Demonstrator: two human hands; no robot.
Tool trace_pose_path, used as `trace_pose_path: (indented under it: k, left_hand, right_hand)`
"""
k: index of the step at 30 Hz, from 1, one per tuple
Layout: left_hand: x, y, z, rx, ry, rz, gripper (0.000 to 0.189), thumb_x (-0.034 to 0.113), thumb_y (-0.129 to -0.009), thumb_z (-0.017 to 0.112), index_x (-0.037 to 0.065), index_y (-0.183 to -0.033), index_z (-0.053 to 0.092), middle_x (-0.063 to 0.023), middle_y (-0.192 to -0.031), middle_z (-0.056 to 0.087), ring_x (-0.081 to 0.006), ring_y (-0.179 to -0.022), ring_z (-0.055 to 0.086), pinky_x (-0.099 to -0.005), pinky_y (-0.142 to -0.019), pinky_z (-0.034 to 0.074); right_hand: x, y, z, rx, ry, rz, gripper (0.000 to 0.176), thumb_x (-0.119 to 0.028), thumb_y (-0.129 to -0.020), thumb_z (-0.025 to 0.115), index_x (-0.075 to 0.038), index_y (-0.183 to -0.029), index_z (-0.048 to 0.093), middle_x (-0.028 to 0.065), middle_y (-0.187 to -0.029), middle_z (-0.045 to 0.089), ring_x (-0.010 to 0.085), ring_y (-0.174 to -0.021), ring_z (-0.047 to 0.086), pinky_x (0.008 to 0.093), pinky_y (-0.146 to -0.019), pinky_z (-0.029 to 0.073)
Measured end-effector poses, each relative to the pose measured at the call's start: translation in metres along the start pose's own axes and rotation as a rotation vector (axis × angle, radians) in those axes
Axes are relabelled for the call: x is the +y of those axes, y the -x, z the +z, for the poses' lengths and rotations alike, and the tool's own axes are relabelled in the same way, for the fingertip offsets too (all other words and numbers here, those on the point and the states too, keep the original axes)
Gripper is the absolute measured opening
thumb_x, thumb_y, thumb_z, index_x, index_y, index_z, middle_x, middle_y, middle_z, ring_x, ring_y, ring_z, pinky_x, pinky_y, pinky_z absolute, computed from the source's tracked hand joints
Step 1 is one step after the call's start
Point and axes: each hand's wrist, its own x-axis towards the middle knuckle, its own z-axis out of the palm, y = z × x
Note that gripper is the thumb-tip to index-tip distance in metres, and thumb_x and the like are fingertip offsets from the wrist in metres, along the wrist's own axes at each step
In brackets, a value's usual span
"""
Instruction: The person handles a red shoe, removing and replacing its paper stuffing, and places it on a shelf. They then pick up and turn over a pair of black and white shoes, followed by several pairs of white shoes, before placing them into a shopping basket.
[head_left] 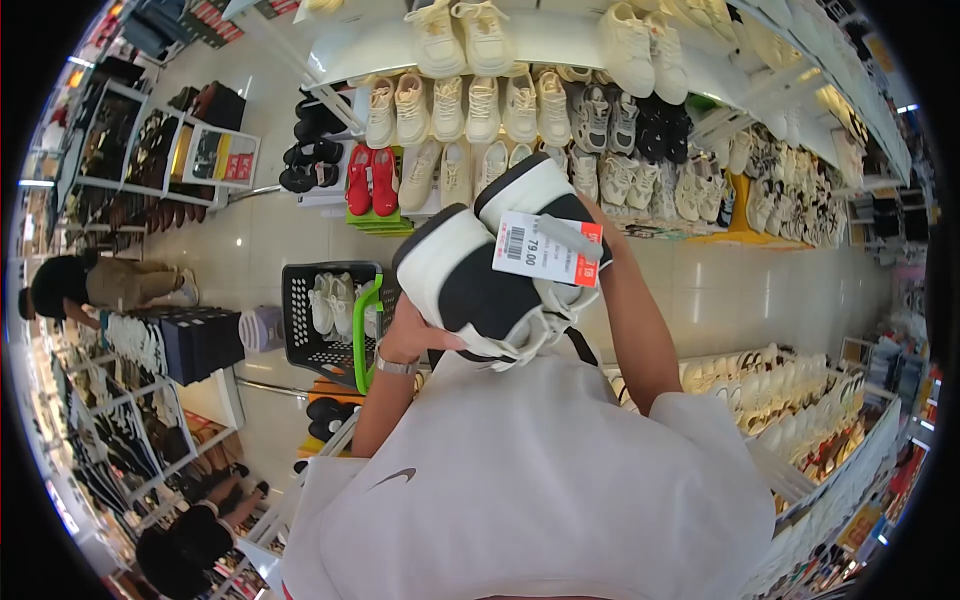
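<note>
A pair of black and white sneakers is held up in front of my chest, soles tilted up and away. My left hand point(408, 332), with a metal watch at the wrist, is closed round the left sneaker point(482, 290), its thumb by the laces. At the far side of the right sneaker point(527, 188), my right hand point(597, 222) grips it; most of its fingers are hidden behind the shoe. A white and red price tag point(522, 262) reading 79.00 hangs over the right sneaker and covers part of it.
A black shopping basket point(300, 342) with a green handle stands at left, pale shoes inside. Ahead are shelves of white sneakers point(448, 108) and a red pair point(372, 182). More shoe racks point(800, 400) stand at right. Two other people point(115, 285) are at the left.
</note>
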Motion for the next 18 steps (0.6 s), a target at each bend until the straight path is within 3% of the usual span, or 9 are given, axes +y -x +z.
trace_pose_path:
  k: [5, 11, 14, 16, 18]
  left_hand:
    - [-0.009, 0.000, 0.019, -0.108, -0.274, 0.144, 0.101, 0.016, -0.054, 0.094, -0.003, -0.138, 0.042, -0.0140, -0.133, 0.055, -0.0232, -0.121, 0.054, -0.0389, -0.103, 0.042]
    - [-0.022, 0.006, 0.039, -0.070, -0.365, 0.195, 0.086, 0.015, -0.060, 0.092, -0.003, -0.132, 0.049, -0.0137, -0.130, 0.058, -0.0220, -0.115, 0.058, -0.0366, -0.099, 0.047]
    - [-0.038, 0.016, 0.042, -0.010, -0.386, 0.248, 0.076, 0.013, -0.066, 0.088, -0.002, -0.130, 0.050, -0.0124, -0.124, 0.060, -0.0206, -0.109, 0.061, -0.0354, -0.095, 0.048]
    - [-0.048, 0.024, 0.043, 0.141, -0.197, 0.191, 0.067, 0.009, -0.073, 0.082, -0.002, -0.130, 0.048, -0.0113, -0.120, 0.060, -0.0195, -0.106, 0.061, -0.0352, -0.094, 0.048]
    - [-0.055, 0.029, 0.042, 0.186, -0.163, 0.146, 0.061, 0.008, -0.078, 0.076, -0.002, -0.130, 0.046, -0.0104, -0.119, 0.059, -0.0191, -0.105, 0.060, -0.0352, -0.094, 0.048]
  right_hand:
    - [-0.021, -0.022, -0.022, -0.112, 0.280, -0.125, 0.060, -0.032, -0.067, 0.085, 0.002, -0.113, 0.065, 0.0008, -0.102, 0.069, 0.0057, -0.092, 0.059, 0.0248, -0.083, 0.048]
    - [-0.028, -0.038, -0.031, -0.224, 0.357, -0.017, 0.061, -0.030, -0.063, 0.087, 0.003, -0.110, 0.066, -0.0003, -0.100, 0.069, 0.0043, -0.089, 0.058, 0.0224, -0.080, 0.048]
    - [-0.020, -0.048, -0.027, -0.306, 0.273, 0.102, 0.071, -0.039, -0.064, 0.086, 0.004, -0.116, 0.063, 0.0025, -0.104, 0.068, 0.0067, -0.092, 0.060, 0.0242, -0.082, 0.049]
    - [-0.014, -0.044, -0.018, -0.214, 0.054, 0.115, 0.074, -0.049, -0.075, 0.077, 0.004, -0.124, 0.058, 0.0046, -0.111, 0.066, 0.0094, -0.097, 0.060, 0.0241, -0.086, 0.048]
    - [0.000, -0.051, -0.023, -0.261, 0.118, 0.081, 0.068, -0.047, -0.080, 0.073, 0.003, -0.123, 0.058, 0.0035, -0.107, 0.066, 0.0088, -0.095, 0.060, 0.0239, -0.085, 0.048]
